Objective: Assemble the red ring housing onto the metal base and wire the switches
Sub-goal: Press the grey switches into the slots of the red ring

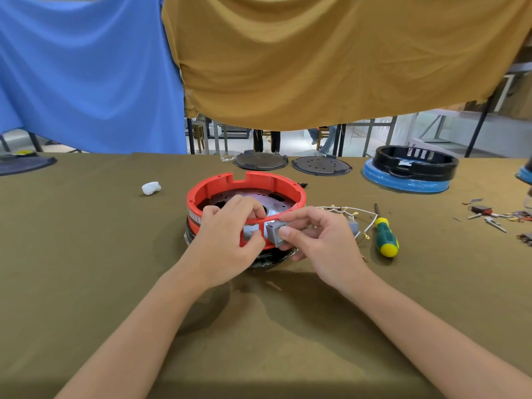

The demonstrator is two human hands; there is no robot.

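Step in hand: fitting switches into the red plastic ring housing [218, 184], seated on the metal base [260, 201] beyond both hands. The left hand [227, 240] grips its near wall; the right hand [318, 240] pinches a grey square switch [275, 231] at the wall opening. Next: align squarely and press home.

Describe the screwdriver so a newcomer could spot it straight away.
Start at the red ring housing in the middle of the olive-covered table. Look past the right hand and the loose white wires. The screwdriver lies there, the only tool with a green and yellow handle.
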